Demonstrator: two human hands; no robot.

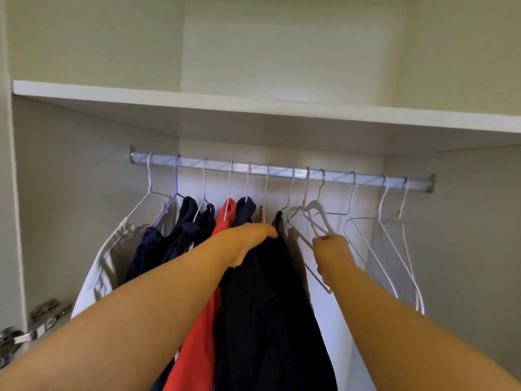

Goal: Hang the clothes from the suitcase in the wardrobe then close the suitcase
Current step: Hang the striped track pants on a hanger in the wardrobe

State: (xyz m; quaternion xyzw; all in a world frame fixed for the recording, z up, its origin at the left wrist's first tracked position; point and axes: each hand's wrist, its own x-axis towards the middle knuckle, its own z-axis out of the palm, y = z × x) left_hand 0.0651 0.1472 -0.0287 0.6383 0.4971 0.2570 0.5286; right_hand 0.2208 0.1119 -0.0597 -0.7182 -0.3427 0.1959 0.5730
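Left hand clenches the top of a black garment, right of the red garment, below the wardrobe rail. Right hand pinches a white hanger (its hook over the rail) among bare hangers, right side.

shelf: white, overhead | back panel: pale (evenly lit) | hinge: metal, lower left

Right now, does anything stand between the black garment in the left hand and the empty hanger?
Nothing visible does. The right hand pinches an empty hanger on the rail, and the black garment held by the left hand hangs just beside it.
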